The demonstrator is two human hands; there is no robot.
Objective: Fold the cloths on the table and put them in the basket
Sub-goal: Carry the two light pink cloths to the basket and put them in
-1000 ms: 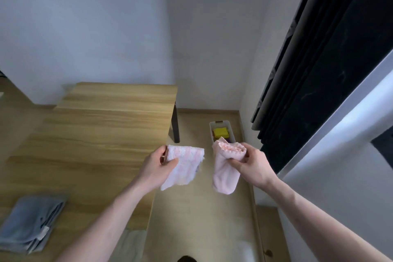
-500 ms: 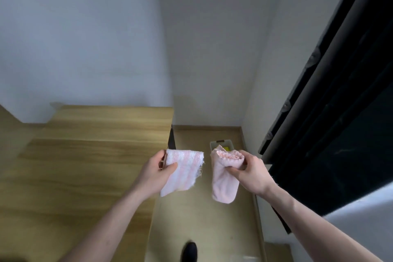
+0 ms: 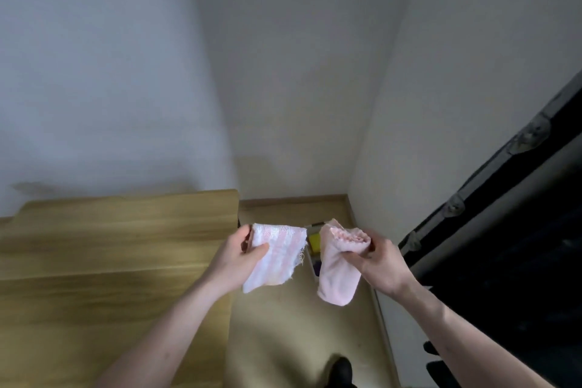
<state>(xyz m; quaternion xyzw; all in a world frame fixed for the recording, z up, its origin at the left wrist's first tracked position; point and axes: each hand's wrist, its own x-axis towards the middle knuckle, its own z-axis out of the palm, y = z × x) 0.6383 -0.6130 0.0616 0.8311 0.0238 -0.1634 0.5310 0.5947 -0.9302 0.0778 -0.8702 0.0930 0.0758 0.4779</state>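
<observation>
The tabletop (image 3: 119,249) is passed; the basket (image 3: 312,253) is glimpsed on the floor between two folded cloths. The striped cloth (image 3: 277,257) is pinched by the left hand (image 3: 234,258), the pink cloth (image 3: 338,271) gripped by the right hand (image 3: 381,261). Folds could be lost if released too high.

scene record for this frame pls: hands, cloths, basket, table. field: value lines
left hand: grips striped pink-white cloth, folded, in the air
right hand: grips plain pink cloth, bunched at the top, hanging down
basket: on the floor beyond the cloths, mostly hidden by them; yellow item inside
table: wooden, to the left; no cloth on its visible part
cloths in basket: neither held cloth yet
</observation>
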